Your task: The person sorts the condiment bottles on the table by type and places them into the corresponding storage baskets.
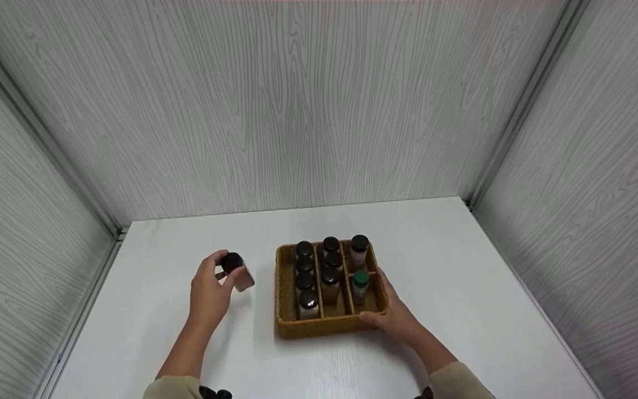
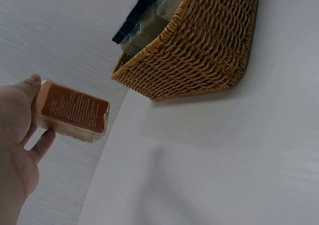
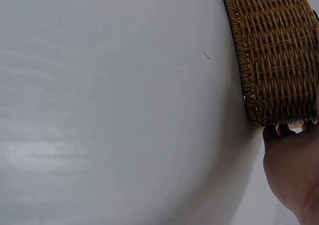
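My left hand (image 1: 211, 291) pinches a spice jar (image 1: 245, 278) with a black lid, tilted, left of the wicker basket (image 1: 308, 331). In the left wrist view the jar (image 2: 75, 111) shows a brown label with pale print and clear walls. My right hand (image 1: 399, 318) holds the basket by its front right corner, thumb at the front rim and fingers along the right side. Inside the divided basket stand several black-lidded jars (image 1: 308, 302) in the left and middle compartments. Its right side has a black-lidded jar (image 1: 359, 249) behind and a green-lidded jar (image 1: 360, 282) in front.
The basket stands on a white table (image 1: 463, 266). Grey wood-grain panels (image 1: 297, 111) rise behind the table and on both sides. Small dark objects (image 1: 216, 393) show at the bottom edge beside the left sleeve.
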Demonstrator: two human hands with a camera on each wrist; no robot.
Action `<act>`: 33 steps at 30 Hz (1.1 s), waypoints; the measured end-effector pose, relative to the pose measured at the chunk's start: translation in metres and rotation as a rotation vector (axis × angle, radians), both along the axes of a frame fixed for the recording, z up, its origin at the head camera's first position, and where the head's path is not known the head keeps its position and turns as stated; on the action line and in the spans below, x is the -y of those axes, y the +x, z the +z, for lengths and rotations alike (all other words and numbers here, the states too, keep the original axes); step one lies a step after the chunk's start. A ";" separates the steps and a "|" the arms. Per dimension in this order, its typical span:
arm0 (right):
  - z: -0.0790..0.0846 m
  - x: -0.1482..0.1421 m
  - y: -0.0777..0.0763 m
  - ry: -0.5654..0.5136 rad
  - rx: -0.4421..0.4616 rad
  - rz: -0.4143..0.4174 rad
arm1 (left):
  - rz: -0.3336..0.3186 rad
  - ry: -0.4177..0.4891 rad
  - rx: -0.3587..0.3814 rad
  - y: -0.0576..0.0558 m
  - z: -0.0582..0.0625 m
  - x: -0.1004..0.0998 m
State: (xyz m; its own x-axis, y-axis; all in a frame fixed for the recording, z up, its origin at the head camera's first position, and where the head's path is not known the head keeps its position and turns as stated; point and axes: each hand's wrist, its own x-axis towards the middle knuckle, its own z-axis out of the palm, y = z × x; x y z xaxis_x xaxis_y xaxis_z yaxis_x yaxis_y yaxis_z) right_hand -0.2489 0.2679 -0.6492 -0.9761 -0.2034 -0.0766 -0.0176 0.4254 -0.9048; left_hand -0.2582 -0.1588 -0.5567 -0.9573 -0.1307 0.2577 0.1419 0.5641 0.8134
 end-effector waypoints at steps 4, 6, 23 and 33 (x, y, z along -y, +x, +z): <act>-0.002 0.000 0.000 0.001 0.005 0.002 | 0.018 -0.003 -0.016 0.006 0.002 -0.003; -0.002 0.000 0.000 -0.010 0.003 0.005 | 0.024 0.002 -0.024 0.009 0.004 -0.005; -0.004 -0.002 -0.006 -0.045 -0.024 0.017 | 0.030 0.049 -0.079 0.024 0.017 -0.031; -0.004 -0.003 -0.003 -0.018 0.011 0.020 | -0.008 0.058 -0.154 0.032 0.022 -0.054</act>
